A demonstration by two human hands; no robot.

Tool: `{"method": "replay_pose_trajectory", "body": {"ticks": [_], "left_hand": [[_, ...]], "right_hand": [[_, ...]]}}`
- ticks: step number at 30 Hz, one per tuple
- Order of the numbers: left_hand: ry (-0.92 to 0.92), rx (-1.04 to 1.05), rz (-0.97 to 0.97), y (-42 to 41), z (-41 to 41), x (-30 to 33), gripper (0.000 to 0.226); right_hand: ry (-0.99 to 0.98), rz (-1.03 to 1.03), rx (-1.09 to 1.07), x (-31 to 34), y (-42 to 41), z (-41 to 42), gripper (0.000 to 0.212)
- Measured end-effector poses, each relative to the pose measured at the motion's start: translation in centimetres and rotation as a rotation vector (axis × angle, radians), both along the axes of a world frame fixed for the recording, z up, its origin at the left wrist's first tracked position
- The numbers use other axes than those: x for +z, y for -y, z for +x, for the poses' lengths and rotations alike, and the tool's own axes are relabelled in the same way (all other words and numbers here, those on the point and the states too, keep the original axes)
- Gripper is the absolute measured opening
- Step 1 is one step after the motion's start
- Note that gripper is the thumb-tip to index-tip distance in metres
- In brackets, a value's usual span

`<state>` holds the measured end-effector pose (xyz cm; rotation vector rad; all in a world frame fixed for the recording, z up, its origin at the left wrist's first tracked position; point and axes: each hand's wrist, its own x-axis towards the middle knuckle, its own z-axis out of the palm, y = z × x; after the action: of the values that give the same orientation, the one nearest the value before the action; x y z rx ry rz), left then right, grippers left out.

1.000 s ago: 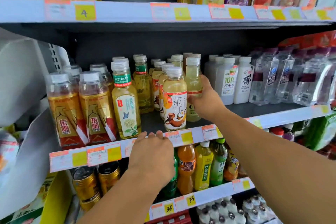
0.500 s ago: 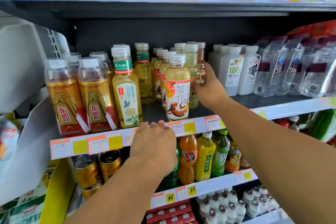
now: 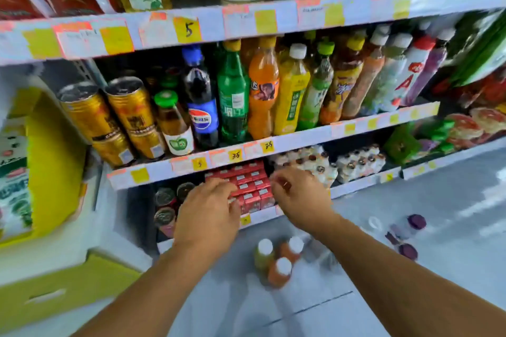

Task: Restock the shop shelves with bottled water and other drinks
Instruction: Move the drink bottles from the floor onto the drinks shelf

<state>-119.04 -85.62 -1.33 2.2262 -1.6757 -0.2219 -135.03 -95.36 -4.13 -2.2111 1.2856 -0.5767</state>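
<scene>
Both my hands hang low in front of the bottom shelf, holding nothing. My left hand (image 3: 208,213) has its fingers spread over the red drink cartons (image 3: 246,186). My right hand (image 3: 301,194) hovers beside it with fingers loosely curled and apart. Below them, three small white-capped bottles (image 3: 276,260) stand on the grey floor, one greenish and two orange. The middle shelf (image 3: 301,137) holds gold cans (image 3: 109,117), a Pepsi bottle (image 3: 201,101), a green bottle (image 3: 232,96), an orange one (image 3: 262,90) and tea bottles.
Purple-capped water bottles (image 3: 405,235) lie on the floor at the right. A yellow and white carton (image 3: 49,268) stands at the left. Packs of small white bottles (image 3: 315,164) fill the bottom shelf. Snack packets (image 3: 479,117) sit at the far right.
My view has dropped from the tea shelf to the lower shelves and floor. My right hand let go of the pale tea bottle, and both hands came down near the bottom shelf.
</scene>
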Motion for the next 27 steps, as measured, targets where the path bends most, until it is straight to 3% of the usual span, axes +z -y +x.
{"method": "replay_pose_trajectory", "body": {"ticks": [2,4,7,11,21,27], "left_hand": [[-0.089,0.051,0.106,-1.0,0.2,-3.6,0.026],[-0.135,0.071,0.164,-2.0,0.5,-6.9,0.028],[-0.171,0.100,0.253,-3.5,1.0,-10.8,0.032],[-0.149,0.106,0.380,-4.9,1.1,-13.7,0.036],[-0.200,0.139,0.441,-5.6,2.2,-14.9,0.040],[-0.256,0.099,0.471,-4.9,1.6,-13.2,0.048]], "right_hand": [[-0.151,0.204,0.016,-4.7,-0.9,0.0,0.012],[-0.299,0.339,0.029,-9.0,-1.6,0.2,0.033],[-0.484,0.430,0.084,-14.2,-2.5,0.9,0.052],[-0.581,0.505,0.103,-18.4,-3.1,2.1,0.060],[-0.611,0.415,0.061,-19.9,-2.7,2.6,0.055],[-0.313,0.389,0.044,-12.6,-2.2,1.7,0.045]]}}
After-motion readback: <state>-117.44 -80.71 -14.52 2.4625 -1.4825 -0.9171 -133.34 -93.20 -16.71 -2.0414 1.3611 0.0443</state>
